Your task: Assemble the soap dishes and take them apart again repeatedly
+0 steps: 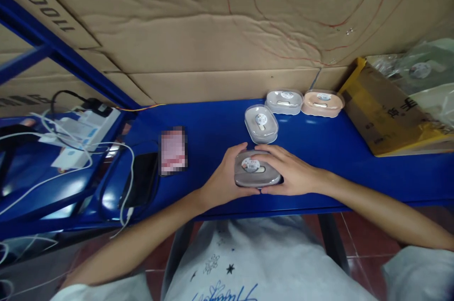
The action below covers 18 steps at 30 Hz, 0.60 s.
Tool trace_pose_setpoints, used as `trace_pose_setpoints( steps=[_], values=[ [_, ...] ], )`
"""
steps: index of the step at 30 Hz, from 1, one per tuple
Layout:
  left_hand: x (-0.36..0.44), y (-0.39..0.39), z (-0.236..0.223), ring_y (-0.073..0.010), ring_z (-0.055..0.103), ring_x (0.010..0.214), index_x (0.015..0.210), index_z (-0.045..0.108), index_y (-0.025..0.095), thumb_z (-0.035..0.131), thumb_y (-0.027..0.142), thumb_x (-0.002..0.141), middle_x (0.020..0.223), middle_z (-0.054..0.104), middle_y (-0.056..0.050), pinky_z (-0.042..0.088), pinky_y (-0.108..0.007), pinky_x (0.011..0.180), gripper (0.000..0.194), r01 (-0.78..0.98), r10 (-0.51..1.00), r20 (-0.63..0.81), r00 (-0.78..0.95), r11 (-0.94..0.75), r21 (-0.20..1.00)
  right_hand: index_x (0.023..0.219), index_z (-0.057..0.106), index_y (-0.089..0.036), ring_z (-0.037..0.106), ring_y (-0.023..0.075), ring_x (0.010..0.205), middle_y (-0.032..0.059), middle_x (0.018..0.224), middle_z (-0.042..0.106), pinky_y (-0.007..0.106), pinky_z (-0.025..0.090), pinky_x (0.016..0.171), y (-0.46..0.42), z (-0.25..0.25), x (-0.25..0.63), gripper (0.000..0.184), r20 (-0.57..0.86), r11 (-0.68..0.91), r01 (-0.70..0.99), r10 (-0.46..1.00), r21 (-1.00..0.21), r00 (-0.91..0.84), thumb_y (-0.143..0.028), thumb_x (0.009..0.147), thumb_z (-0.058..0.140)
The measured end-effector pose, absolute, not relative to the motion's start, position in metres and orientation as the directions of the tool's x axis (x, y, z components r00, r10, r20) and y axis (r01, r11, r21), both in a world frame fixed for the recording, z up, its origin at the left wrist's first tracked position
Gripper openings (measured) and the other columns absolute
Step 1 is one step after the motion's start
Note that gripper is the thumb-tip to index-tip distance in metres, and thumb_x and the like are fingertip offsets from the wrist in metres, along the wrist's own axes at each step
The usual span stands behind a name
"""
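Note:
A grey oval plastic box [253, 179] with a clear lid and a round barcode sticker sits low between both palms, near the table's front edge. My left hand [224, 175] is wrapped around its left side, thumb along the near edge. From the right, my right hand [296, 171] grips the same box, with fingers over the far edge and part of the top. Just beyond it lies a second grey box [261, 126], turned lengthwise. Against the cardboard at the back stand another grey box [283, 103] and a peach-coloured one [322, 104].
A cardboard carton [397, 116] with yellow tape holds plastic-wrapped items at the right. Left on the blue table [213, 135] are a phone-like object with a blurred screen [173, 152], a dark phone [140, 180] and a white power strip [88, 140] with tangled cables.

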<state>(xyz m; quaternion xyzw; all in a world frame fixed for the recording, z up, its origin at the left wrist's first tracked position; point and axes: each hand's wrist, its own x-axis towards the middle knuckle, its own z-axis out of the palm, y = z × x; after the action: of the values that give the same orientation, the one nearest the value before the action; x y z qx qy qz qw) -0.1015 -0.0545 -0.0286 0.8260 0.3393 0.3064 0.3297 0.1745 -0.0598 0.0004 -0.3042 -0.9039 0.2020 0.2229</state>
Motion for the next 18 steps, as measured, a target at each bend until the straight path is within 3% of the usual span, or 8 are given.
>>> trace_pose_setpoints(
  steps=[4,9,12,15,18],
  values=[
    [-0.104,-0.049,-0.037,-0.0434,0.053,0.152,0.169,0.023,0.035,0.097,0.071,0.072,0.165,0.045,-0.02,0.045,-0.069,0.126,0.127,0.304,0.769,0.294,0.567,-0.527,0.794,0.162,0.048,-0.028,0.051,0.0373,0.156,0.0204,0.168,0.047,0.059,0.051,0.123,-0.056,0.006,0.175,0.075,0.274,0.717,0.436,0.643,-0.544,-0.715,-0.052,0.098,0.077],
    [-0.103,-0.05,-0.036,-0.0428,0.048,0.158,0.175,0.01,0.036,0.099,0.063,0.075,0.17,0.043,-0.021,0.038,-0.069,0.131,0.137,0.253,0.766,0.217,0.605,-0.444,0.86,0.16,0.052,-0.037,0.053,0.0372,0.155,0.0115,0.169,0.05,0.06,0.049,0.126,-0.05,0.044,0.216,0.072,0.314,0.709,0.435,0.662,-0.555,-0.68,-0.05,0.095,0.081],
    [-0.107,-0.051,-0.027,-0.0426,0.051,0.156,0.176,0.013,0.037,0.1,0.056,0.075,0.169,0.047,-0.019,0.038,-0.069,0.13,0.135,0.299,0.752,0.137,0.645,-0.413,0.86,0.156,0.056,-0.042,0.056,0.0401,0.152,0.0041,0.165,0.057,0.064,0.047,0.129,-0.047,0.071,0.274,0.069,0.23,0.585,0.583,0.789,-0.564,-0.569,-0.053,0.094,0.082],
    [-0.114,-0.048,-0.013,-0.0429,0.042,0.163,0.176,0.02,0.035,0.099,0.046,0.078,0.175,0.041,-0.018,0.035,-0.067,0.133,0.127,0.347,0.684,0.075,0.726,-0.459,0.818,0.148,0.062,-0.039,0.064,0.042,0.142,0.0052,0.154,0.065,0.067,0.052,0.124,-0.042,0.078,0.322,0.066,0.137,0.442,0.729,0.888,-0.523,-0.44,-0.062,0.09,0.082],
    [-0.119,-0.044,-0.002,-0.0417,0.039,0.165,0.176,0.027,0.036,0.098,0.044,0.079,0.176,0.04,-0.017,0.037,-0.064,0.133,0.12,0.33,0.577,0.03,0.816,-0.509,0.795,0.142,0.064,-0.038,0.067,0.042,0.137,0.0069,0.148,0.067,0.07,0.054,0.121,-0.037,0.065,0.335,0.064,0.138,0.429,0.759,0.898,-0.49,-0.418,-0.065,0.087,0.083]
  ],
)
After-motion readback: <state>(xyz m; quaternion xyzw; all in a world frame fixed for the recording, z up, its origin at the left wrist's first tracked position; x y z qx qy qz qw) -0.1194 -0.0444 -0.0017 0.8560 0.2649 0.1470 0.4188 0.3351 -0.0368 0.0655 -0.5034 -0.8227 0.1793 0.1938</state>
